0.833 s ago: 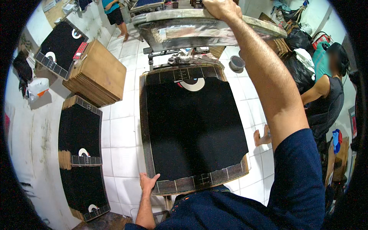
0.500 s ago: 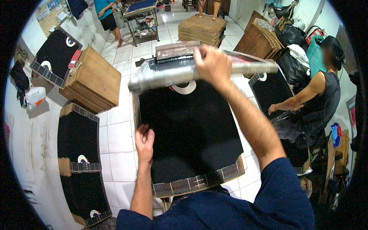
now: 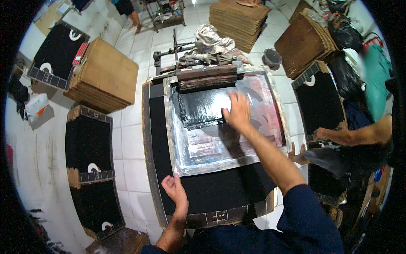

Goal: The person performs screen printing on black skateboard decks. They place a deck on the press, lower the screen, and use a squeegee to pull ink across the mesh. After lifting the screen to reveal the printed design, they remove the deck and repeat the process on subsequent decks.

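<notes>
A silk-screen printing frame [image 3: 285, 139] lies over black fabric [image 3: 228, 190] on a wooden board [image 3: 148, 127]. My right hand [image 3: 239, 111] is above its mesh, thumb apart from the loosely bent fingers, with nothing visible in it. Just left of that hand spreads wet black ink [image 3: 201, 106]. At the far end of the screen rests a squeegee [image 3: 207, 76] with a wooden handle, apart from my hand. My left hand [image 3: 174, 190] is by the frame's near left corner, fingers loosely curled and apart, seemingly empty; whether a fingertip touches the corner I cannot tell.
Stacked boards [image 3: 105, 72] stand at left, more boards [image 3: 237, 21] at the back. Boards with black fabric [image 3: 89, 139] line the left wall. Crumpled rags [image 3: 213, 40] and a grey bucket [image 3: 272, 58] sit beyond the screen. At right, a co-worker's arm [image 3: 359, 133] reaches over another fabric-covered board [image 3: 319, 101].
The screen has come down from its raised position onto the black fabric. My right hand has let go of its edge and is over the mesh. My left hand has moved nearer to me.
</notes>
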A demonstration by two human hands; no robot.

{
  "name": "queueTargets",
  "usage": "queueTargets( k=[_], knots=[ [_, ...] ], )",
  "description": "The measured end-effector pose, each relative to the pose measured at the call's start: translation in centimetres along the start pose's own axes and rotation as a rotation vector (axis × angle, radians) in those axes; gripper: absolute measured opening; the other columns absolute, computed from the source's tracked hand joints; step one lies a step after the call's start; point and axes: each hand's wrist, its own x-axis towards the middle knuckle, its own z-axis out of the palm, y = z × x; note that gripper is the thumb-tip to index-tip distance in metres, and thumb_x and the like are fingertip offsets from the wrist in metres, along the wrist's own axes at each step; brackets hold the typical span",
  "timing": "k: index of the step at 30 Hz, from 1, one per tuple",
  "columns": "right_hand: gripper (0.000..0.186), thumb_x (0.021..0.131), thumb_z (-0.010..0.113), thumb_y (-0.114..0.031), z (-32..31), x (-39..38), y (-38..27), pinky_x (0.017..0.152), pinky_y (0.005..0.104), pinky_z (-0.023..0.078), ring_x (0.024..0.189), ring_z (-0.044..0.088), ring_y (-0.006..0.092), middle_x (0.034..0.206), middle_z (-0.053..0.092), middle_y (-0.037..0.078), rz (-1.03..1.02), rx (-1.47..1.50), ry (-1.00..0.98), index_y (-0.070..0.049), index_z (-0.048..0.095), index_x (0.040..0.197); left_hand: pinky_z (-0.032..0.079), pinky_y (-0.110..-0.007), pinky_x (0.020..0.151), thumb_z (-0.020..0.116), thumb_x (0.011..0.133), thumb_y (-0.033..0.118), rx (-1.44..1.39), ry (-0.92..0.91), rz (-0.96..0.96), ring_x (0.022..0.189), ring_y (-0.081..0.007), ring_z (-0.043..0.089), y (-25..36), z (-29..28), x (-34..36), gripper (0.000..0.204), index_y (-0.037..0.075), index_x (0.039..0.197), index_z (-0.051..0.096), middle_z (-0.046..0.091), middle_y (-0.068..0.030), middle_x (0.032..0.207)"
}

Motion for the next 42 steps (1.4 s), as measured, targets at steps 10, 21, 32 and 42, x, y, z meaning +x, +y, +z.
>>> queueTargets(
  k=[10,21,32,42],
  knots=[
    [0.070,0.073,0.092,-0.027,5.8,16.8,-1.9,0.104,0.0500,0.045,0.130,0.056,0.0316,0.133,0.063,0.012,-0.163,-0.300,-0.460,-0.012,0.060,0.133,0.032,-0.060,0.121,0.095,0.064,0.059,0.877,-0.235,1.054,0.147,-0.0483,0.039,-2.0,-0.5,3.9,0.134,-0.009,0.158,0.028,0.038,-0.0311,0.160],
    [0.019,0.088,0.072,-0.016,8.4,14.3,-2.8,0.085,0.0493,0.045,0.104,0.068,0.0268,0.102,0.072,0.004,-0.229,-0.294,-0.141,-0.016,0.069,0.106,0.032,-0.064,0.119,0.093,0.067,0.061,0.893,-0.252,1.070,0.146,-0.0491,0.040,-1.8,-0.4,4.2,0.130,-0.006,0.157,0.025,0.038,-0.0325,0.157],
    [0.035,0.082,0.081,-0.026,6.7,13.0,-3.8,0.090,0.0456,0.046,0.111,0.068,0.0208,0.112,0.073,-0.003,-0.526,-0.266,-0.423,-0.023,0.071,0.115,0.036,-0.064,0.118,0.094,0.069,0.055,0.961,-0.237,1.084,0.145,-0.0454,0.043,-1.5,-0.3,3.9,0.127,-0.007,0.156,0.025,0.042,-0.0317,0.152],
    [0.026,0.077,0.074,-0.010,2.3,4.1,-1.4,0.085,0.0433,0.044,0.099,0.064,0.0236,0.096,0.066,0.000,-0.434,-0.148,-0.303,-0.017,0.067,0.101,0.035,-0.062,0.119,0.096,0.066,0.050,0.911,-0.224,1.026,0.144,-0.0473,0.045,-1.7,-0.2,3.8,0.123,-0.013,0.151,0.033,0.046,-0.0343,0.150]
  ],
)
